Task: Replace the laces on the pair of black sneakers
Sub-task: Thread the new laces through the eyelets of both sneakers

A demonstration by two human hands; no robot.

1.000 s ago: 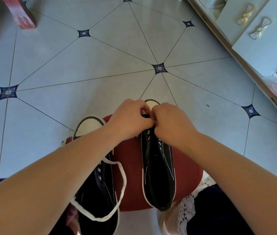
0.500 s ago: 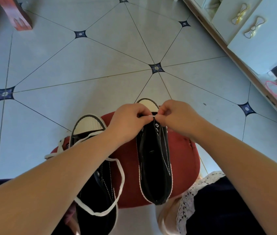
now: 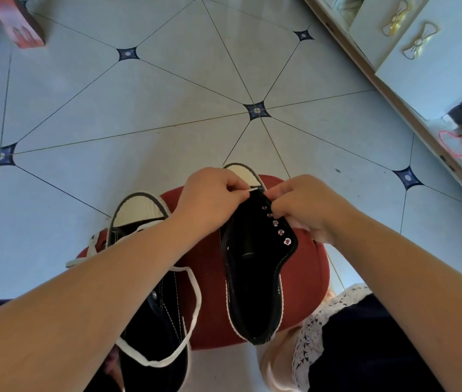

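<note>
The lace tip (image 3: 253, 189) is pinched in the left grip (image 3: 212, 195); the right grip (image 3: 304, 206) is closed on the eyelet flap (image 3: 279, 224) of the sneaker (image 3: 252, 278). The lace is judged limp and light, best held at its stiff tip.

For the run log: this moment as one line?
left hand: pinches white lace tip | right hand: grips unlaced sneaker at toe-end eyelets | other sneaker: loose lace | both on red stool

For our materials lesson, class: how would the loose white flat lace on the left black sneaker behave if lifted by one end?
Probably floppy: the white flat lace sags in a loose loop over the left black canvas sneaker. Likely very light, being a thin strip. It might catch, apparently being laced into that sneaker.
</note>
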